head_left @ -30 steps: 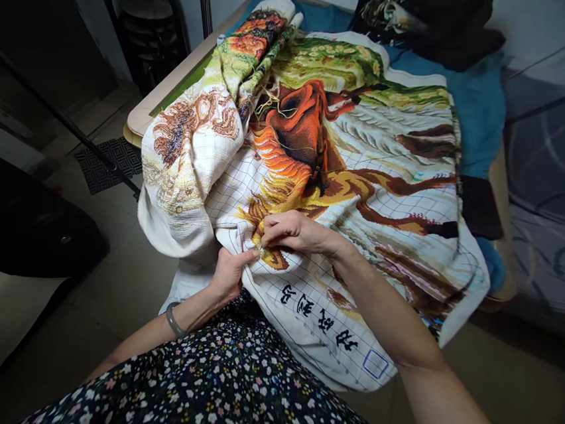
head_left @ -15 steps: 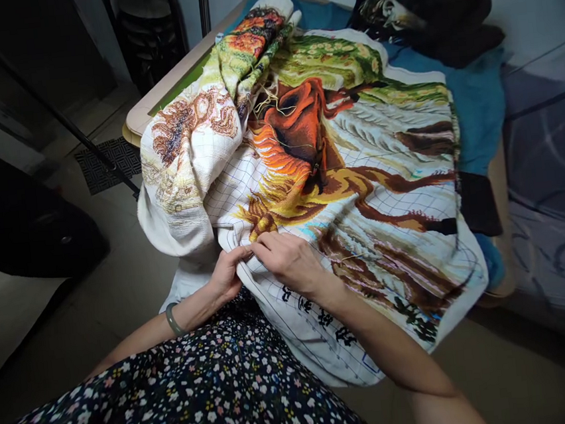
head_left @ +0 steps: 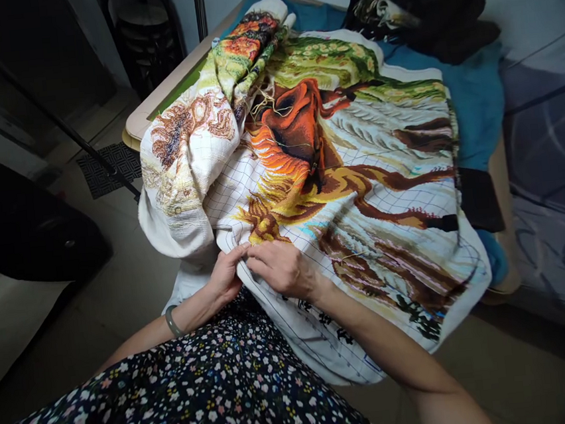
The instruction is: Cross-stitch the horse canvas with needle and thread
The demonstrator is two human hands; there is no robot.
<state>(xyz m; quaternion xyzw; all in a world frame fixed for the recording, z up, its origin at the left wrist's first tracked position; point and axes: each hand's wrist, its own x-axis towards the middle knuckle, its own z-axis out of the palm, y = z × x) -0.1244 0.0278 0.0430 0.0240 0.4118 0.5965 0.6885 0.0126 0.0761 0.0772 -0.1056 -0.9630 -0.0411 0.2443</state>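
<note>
A large cross-stitch canvas (head_left: 233,190), white with a printed grid, drapes over the table and hangs down against my lap. Orange, yellow and brown horse shapes are stitched across it. My left hand (head_left: 225,276) grips the folded near edge of this canvas, thumb on top and the other fingers partly hidden beneath. Close beside it, my right hand (head_left: 280,267) rests over the cloth with its fingers bent and pressed together at the thumb's tip. Whatever lies between those fingertips is too small to see. Dark stitched characters (head_left: 312,310) show partly below my right wrist.
Under the canvas is a light-edged table (head_left: 141,119) with a teal cloth (head_left: 479,100). A black bag (head_left: 454,22) sits at the far right, and a dark flat item (head_left: 481,199) at the right edge. A thin black pole (head_left: 75,138) slants down at left, near stacked stools (head_left: 146,42).
My right hand has shifted slightly down and its fingers have drawn in beside the left thumb. My left hand keeps its grip on the edge. The view has moved slightly.
</note>
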